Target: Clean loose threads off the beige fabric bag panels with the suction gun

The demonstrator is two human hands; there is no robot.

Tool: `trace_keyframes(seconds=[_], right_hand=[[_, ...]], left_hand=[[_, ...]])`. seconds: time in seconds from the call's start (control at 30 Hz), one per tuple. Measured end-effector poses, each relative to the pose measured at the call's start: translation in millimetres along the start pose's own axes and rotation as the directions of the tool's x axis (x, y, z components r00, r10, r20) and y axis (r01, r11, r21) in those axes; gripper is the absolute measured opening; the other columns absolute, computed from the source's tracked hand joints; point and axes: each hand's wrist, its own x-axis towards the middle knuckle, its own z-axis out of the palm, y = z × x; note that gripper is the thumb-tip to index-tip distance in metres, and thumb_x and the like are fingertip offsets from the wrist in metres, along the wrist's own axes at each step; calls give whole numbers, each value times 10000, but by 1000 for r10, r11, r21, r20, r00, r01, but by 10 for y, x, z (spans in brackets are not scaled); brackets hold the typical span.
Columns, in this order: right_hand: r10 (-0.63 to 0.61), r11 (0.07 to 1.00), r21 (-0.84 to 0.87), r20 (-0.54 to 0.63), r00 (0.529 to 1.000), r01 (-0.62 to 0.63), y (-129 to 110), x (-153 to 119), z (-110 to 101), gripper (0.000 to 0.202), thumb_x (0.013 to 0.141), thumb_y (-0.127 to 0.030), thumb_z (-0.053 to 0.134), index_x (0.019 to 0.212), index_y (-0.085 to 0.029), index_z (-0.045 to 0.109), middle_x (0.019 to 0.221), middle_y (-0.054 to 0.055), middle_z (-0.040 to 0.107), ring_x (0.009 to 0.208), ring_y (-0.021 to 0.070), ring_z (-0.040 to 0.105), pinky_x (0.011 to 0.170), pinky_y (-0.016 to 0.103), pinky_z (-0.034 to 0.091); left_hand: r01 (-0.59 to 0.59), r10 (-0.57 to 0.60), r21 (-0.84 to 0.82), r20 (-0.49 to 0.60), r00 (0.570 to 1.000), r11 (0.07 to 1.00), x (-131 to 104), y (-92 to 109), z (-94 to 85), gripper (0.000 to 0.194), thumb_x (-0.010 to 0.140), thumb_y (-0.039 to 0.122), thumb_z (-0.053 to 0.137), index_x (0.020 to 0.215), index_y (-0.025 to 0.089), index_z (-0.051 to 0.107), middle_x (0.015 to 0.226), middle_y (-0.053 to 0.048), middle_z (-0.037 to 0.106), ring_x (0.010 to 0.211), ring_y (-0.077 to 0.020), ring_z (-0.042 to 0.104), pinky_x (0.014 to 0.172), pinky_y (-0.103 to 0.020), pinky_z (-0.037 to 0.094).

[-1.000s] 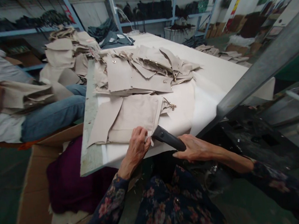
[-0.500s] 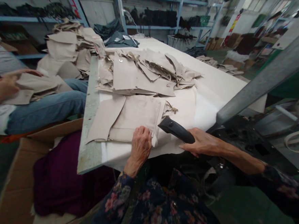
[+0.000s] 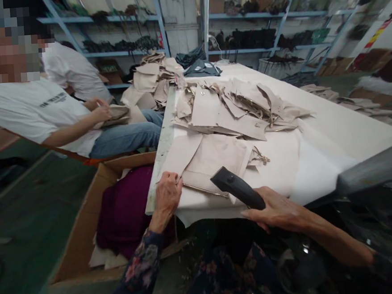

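A beige cloth piece with a zip [image 3: 213,159] lies flat at the near edge of the table, a plain flap folded out on its left. My left hand [image 3: 168,194] is closed on the near edge of this piece, by the left end of the zip, fingers pinched together. In my right hand [image 3: 277,210] is a black hair clipper [image 3: 239,188], its head pointing left, over the right end of the zip. I cannot tell whether the clipper head touches the cloth. Loose thread ends and a metal zip part [image 3: 260,157] lie at the piece's far right corner.
Behind the piece sits a heap of similar beige pieces [image 3: 229,111]. A cardboard box [image 3: 84,226] with purple cloth [image 3: 126,210] stands left of the table [image 3: 341,114]. Two co-workers sit at the left, one handling beige cloth. A grey metal bar [image 3: 375,163] crosses at right.
My left hand has moved left along the near edge, from the zip's right end to its left end. The clipper stays near the right end. The view has swung left.
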Motion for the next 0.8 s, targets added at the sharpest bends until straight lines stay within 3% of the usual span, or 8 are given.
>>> trace_keyframes(seconds=[0.17,0.3,0.47,0.6,0.7,0.8], right_hand=[[-39,994,105,111,993,28,-189,395,89,268,775,-372,604,652,-163,488,495,-14,557,421,108,526,397,192,410],[-57,982,185,168,984,25,-248,576,136,279,757,-397,632,696,-159,501,500,-18,554,408,106,515,375,195,420],[-136,968,237,205,969,85,-340,653,159,280,761,-396,639,706,-145,528,520,-13,559,427,96,518,385,180,422],[-182,951,286,211,960,118,-450,811,191,296,764,-403,631,675,-137,537,515,-20,545,423,86,514,408,182,440],[-190,933,334,144,971,134,-489,969,206,322,760,-414,636,634,-143,515,484,-23,531,406,84,502,399,182,433],[-142,930,351,78,987,106,-449,1000,187,324,746,-415,654,636,-155,495,476,-25,532,398,89,496,391,192,436]], left_hand=[[128,-120,-204,48,992,971,128,-163,-69,149,745,275,567,644,193,639,661,-38,605,683,-201,565,667,-312,432],[250,-236,-434,87,968,866,130,-181,-78,204,744,344,561,727,166,660,522,14,561,477,-139,498,491,-256,382],[311,-285,-647,148,947,697,65,-114,-90,217,738,363,585,668,159,611,426,34,517,418,-99,450,493,-229,358],[338,-293,-736,196,936,587,-17,-29,-67,229,732,366,597,623,166,567,345,78,394,349,-57,303,441,-211,242],[366,-317,-762,221,922,535,-58,27,-19,271,734,371,600,564,174,525,311,85,343,323,-48,240,415,-218,173],[377,-349,-780,217,912,500,-52,48,34,290,718,363,604,522,181,491,318,61,388,322,-50,276,411,-218,177]])
